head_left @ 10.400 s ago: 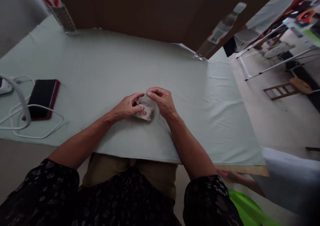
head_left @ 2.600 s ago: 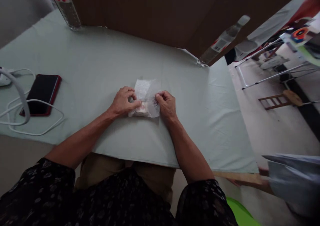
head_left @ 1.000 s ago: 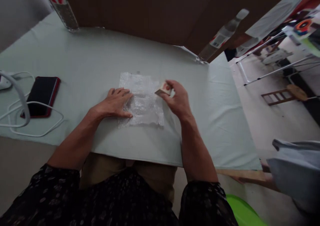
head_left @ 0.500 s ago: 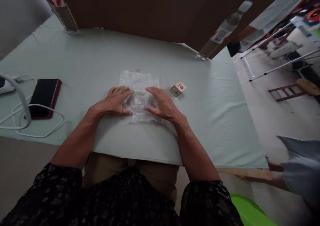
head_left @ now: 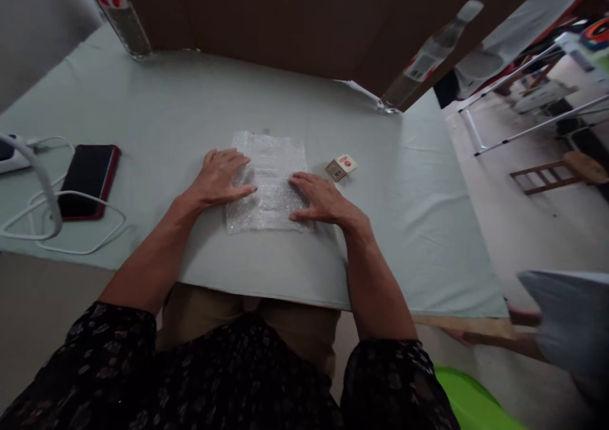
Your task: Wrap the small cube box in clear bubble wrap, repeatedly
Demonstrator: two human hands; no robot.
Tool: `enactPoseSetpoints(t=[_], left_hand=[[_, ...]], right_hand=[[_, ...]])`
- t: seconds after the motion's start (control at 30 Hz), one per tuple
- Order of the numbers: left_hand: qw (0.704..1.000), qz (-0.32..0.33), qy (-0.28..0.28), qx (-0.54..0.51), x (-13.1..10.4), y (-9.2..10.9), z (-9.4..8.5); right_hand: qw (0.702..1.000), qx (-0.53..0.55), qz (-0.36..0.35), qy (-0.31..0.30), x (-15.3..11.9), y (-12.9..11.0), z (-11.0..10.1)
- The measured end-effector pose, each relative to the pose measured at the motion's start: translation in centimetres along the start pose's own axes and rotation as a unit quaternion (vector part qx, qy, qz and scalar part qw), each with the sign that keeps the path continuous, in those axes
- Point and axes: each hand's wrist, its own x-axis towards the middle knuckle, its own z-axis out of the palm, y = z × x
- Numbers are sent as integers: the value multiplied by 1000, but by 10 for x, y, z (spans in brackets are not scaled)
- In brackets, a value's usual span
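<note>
"What's closest?"

"Two black sleeves with a pale floral pattern [head_left: 114,347], and at the lower right a bright green, rounded plastic object [head_left: 471,399], partly cut off. Past them comes the front of a table under a pale green cloth [head_left: 266,262]."

"And the hands?"

"The left hand [head_left: 219,176] lies over the left edge of a sheet of clear bubble wrap [head_left: 273,179], fingers spread and thumb held apart. The right hand [head_left: 323,198] lies over the right edge, its fingers straight and loose, thumb also apart. Neither is gripping anything."

"So the wrap is between them?"

"Yes, opened out flat on the cloth, near the front edge."

"What's beside it?"

"A small cream-and-tan cardboard box [head_left: 341,167] with a red round mark. It's right of the wrap, just beyond the right hand, touching neither."

"Anything on the left?"

"A black rectangular phone with a red edge [head_left: 90,179], well apart from the left hand."

"And farther off?"

"A clear plastic bottle with a red-and-white label [head_left: 126,27] at the far left and a clear, white-capped bottle [head_left: 428,59] at the far right. Both stand against a tall, dark brown panel [head_left: 285,24]."
</note>
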Motion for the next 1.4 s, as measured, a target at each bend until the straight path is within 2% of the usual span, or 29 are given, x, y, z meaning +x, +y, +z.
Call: enactPoseSetpoints(t=[0.03, 0.07, 0.1, 0.23, 0.33, 0.37, 0.43, 0.5, 0.53, 0.57, 0.63, 0.7, 0.8, 0.9, 0.97, 1.03, 1.17, 1.4], left_hand=[[999, 2, 39, -3, 1, 4, 3], [999, 17, 48, -10, 1, 8, 6], [999, 34, 35, -15, 2, 11, 9], [994, 70, -82, -5, -1, 12, 14], [990, 71, -125, -5, -2, 6, 11], [989, 70, -131, -9, -2, 5, 9], [988, 69, -136, -17, -2, 4, 7], [988, 70, -137, -23, -2, 5, 6], [988, 71, -135, -26, -2, 6, 6], [988, 71, -130, -29, -2, 6, 6], [991, 68, -113, -35, -1, 8, 6], [994, 56, -90, -34, 0, 7, 5], [996, 37, -77, -23, 0, 5, 3], [994, 34, -98, -16, 0, 5, 2], [993, 34, -111, -12, -1, 5, 1], [993, 34, -116, -9, -1, 6, 1], [992, 36, -123, -3, 0, 4, 1], [993, 51, -109, -5, 0, 0, 5]], right_hand=[[1000, 0, -3, 3, 0, 0, 1], [1000, 1, -7, 7, 1, 1, 2], [1000, 2, -10, 11, 1, 2, 3], [999, 26, -18, 25, -2, 9, 4], [995, 87, -21, 39, -7, 15, -4], [992, 109, -8, 68, -9, 18, -7], [971, 129, 54, 193, -11, 25, -14], [923, 106, 135, 343, -11, 35, -16], [900, 90, 173, 390, -10, 41, -16], [884, 80, 212, 409, -9, 48, -13], [878, 86, 276, 382, -7, 61, -6], [882, 111, 296, 349, -5, 71, 2], [888, 150, 215, 377, -1, 67, 6], [891, 193, 81, 403, 8, 38, 6], [903, 207, 13, 376, 16, 14, 12], [922, 210, -27, 323, 24, -6, 22], [959, 183, -44, 210, 33, -21, 41], [960, 204, -54, 182, 33, -20, 39]])
